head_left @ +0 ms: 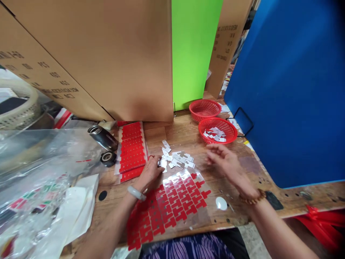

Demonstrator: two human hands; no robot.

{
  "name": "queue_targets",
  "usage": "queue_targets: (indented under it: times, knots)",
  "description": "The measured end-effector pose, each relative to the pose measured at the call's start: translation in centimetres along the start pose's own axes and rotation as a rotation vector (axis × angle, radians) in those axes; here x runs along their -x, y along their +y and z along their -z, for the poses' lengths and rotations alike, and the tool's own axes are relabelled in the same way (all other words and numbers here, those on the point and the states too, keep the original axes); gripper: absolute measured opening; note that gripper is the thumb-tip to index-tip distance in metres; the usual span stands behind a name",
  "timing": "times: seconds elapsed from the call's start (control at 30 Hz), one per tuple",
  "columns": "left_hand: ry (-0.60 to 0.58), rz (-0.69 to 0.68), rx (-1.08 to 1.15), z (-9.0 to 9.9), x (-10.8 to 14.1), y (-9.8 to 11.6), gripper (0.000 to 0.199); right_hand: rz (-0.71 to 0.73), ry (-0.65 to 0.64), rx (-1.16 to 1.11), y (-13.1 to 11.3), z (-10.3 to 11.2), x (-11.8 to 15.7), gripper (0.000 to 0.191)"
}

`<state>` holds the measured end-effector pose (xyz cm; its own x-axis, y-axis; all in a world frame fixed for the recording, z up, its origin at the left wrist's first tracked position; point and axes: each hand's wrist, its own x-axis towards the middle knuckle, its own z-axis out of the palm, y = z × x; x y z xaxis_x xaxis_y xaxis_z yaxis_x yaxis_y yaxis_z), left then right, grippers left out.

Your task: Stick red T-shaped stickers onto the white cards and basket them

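My left hand (pixel 152 172) is at the left side of a loose pile of small white notched pieces (pixel 180 158). Its fingers are curled, with a white notched piece (pixel 163 163) at the tips. To the right of the pile my right hand (pixel 223 162) hovers over the table, fingers loosely apart and nothing visible in them. A sheet of red interlocking shapes on clear backing (pixel 175 201) lies in front of the pile, partly under my left forearm. Just beyond my right hand, a red basket (pixel 231 135) contains more white and red pieces.
Another red basket (pixel 198 114) stands behind the first. Stacked red sheets (pixel 132 147), a dark flask (pixel 102 137) and its cap (pixel 108 158) are at the left, beside clear plastic bags (pixel 40 172). Cardboard (pixel 129 64), a green panel (pixel 192 50) and a blue panel (pixel 293 93) border the table.
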<state>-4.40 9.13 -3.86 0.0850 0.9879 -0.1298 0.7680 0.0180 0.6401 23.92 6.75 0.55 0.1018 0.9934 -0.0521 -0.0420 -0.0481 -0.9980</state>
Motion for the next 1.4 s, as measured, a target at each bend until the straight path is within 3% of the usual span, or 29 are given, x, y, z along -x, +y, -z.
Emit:
queue_targets:
  times: [0.13,0.27,0.47,0.7,0.9,1.17,1.27,1.4]
  knots:
    - [-0.015,0.029,0.047,0.3,-0.7,0.2,0.027,-0.161,-0.160,0.146,3.6,-1.5,3.3,0.026]
    - [-0.065,0.083,0.167,0.7,-1.0,0.3,0.022,-0.006,-0.283,0.428,4.9,-2.1,5.2,0.016]
    - [-0.202,0.162,0.456,1.2,0.2,0.7,0.026,0.167,-0.319,0.714,5.5,-2.6,5.7,0.017]
    - [-0.085,0.205,0.761,1.5,3.5,1.8,0.036,0.202,-0.307,0.818,5.1,-3.4,6.3,0.017]
    - [-0.096,0.329,1.126,-1.0,6.9,3.3,0.037,0.165,-0.347,0.840,4.6,-3.6,5.8,0.017]
    - [-0.086,0.355,1.033,-4.6,9.0,4.2,0.036,0.405,-0.082,0.755,6.8,-4.0,8.3,0.019]
    - [-0.067,0.364,1.061,-5.1,9.2,4.2,0.044,0.359,-0.103,0.776,6.7,-4.2,8.1,0.017]
    - [-0.130,0.374,1.047,-5.4,9.1,3.9,0.044,0.245,-0.170,0.828,6.2,-4.3,7.1,0.017]
